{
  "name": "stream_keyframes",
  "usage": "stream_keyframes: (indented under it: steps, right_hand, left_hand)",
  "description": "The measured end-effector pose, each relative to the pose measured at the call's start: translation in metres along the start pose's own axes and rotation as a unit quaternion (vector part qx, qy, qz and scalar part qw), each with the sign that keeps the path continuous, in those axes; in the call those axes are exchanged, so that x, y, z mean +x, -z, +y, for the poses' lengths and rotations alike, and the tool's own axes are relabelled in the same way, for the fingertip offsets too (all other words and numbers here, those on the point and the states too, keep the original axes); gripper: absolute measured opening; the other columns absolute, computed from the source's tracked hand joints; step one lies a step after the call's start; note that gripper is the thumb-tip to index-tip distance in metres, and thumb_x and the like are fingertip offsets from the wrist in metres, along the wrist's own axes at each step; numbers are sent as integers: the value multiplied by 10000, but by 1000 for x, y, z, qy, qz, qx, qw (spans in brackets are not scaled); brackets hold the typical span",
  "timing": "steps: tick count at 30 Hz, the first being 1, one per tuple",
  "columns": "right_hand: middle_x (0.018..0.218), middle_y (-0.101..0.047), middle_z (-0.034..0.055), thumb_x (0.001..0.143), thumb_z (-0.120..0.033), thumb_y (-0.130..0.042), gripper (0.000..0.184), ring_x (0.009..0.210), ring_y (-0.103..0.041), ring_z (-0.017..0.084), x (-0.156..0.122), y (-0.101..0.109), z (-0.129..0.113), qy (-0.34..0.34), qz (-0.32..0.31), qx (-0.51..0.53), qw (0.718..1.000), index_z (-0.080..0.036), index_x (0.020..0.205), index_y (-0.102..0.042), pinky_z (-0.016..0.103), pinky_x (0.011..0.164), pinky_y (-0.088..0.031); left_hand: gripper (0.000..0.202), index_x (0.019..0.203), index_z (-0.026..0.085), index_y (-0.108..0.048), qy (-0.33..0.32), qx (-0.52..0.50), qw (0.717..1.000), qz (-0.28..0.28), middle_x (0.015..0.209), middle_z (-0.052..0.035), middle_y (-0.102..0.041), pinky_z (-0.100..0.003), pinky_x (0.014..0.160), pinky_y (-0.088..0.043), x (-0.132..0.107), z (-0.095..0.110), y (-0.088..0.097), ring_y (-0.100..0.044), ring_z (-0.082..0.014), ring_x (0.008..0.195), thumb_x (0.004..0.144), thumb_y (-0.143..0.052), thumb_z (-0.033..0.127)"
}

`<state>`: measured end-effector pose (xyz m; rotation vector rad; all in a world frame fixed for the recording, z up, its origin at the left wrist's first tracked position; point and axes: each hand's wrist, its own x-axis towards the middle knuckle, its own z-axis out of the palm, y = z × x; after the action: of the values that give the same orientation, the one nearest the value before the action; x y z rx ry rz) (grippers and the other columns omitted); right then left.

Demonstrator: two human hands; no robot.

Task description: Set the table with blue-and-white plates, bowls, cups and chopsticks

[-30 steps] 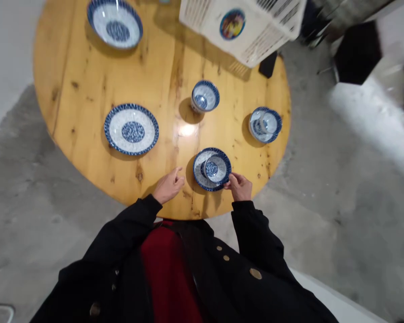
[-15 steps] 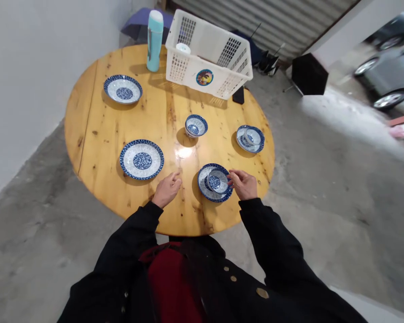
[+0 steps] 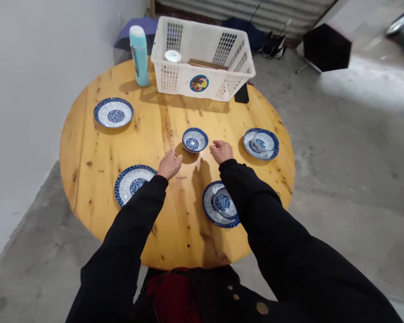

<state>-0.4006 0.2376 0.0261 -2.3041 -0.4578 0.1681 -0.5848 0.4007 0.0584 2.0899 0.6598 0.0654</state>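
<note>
My left hand (image 3: 170, 164) and my right hand (image 3: 221, 151) rest open and empty on either side of a blue-and-white patterned bowl (image 3: 195, 140), close to it but apart from it. Both dark sleeves reach over the round wooden table (image 3: 185, 233). Under my right forearm sits a blue-rimmed plate (image 3: 209, 205) carrying a small bowl (image 3: 224, 203), partly hidden by the sleeve. My left forearm covers part of a second plate (image 3: 132, 185). A third plate (image 3: 113, 112) lies at the far left. A fourth plate (image 3: 249, 147) at the right holds a small bowl (image 3: 264, 141).
A white plastic basket (image 3: 202, 58) stands at the table's far edge, holding a small white dish and flat sticks. A turquoise bottle (image 3: 139, 56) stands left of it. A black phone-like object (image 3: 241, 93) lies at its right corner. Concrete floor surrounds the table.
My right hand has let go of the bowl on the near plate and moved forward beside the middle bowl. My left hand has also moved forward, and the view has tilted up.
</note>
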Motion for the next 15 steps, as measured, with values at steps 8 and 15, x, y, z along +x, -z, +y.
stream_keyframes:
  steps: [8, 15]
  right_hand:
    - [969, -762, 115, 762, -257, -570, 358, 959, -695, 312, 21, -15, -10, 3, -21, -97, 995, -163, 1049, -761, 449, 933, -538]
    - [928, -745, 104, 755, -261, -570, 298, 916, -697, 295, 24, -16, 4, 9, -24, -26, 999, -164, 965, -757, 450, 910, -549]
  left_hand:
    - [544, 1411, 112, -506, -3, 1, 1000, -10, 1141, -163, -640, -425, 1001, -469, 56, 4, -22, -603, -280, 1094, 918, -480, 340]
    - [582, 1479, 158, -449, 21, 3, 1000, 5, 1138, -137, -633, -434, 1003, -475, 51, 12, -32, -619, -268, 1061, 917, -497, 301]
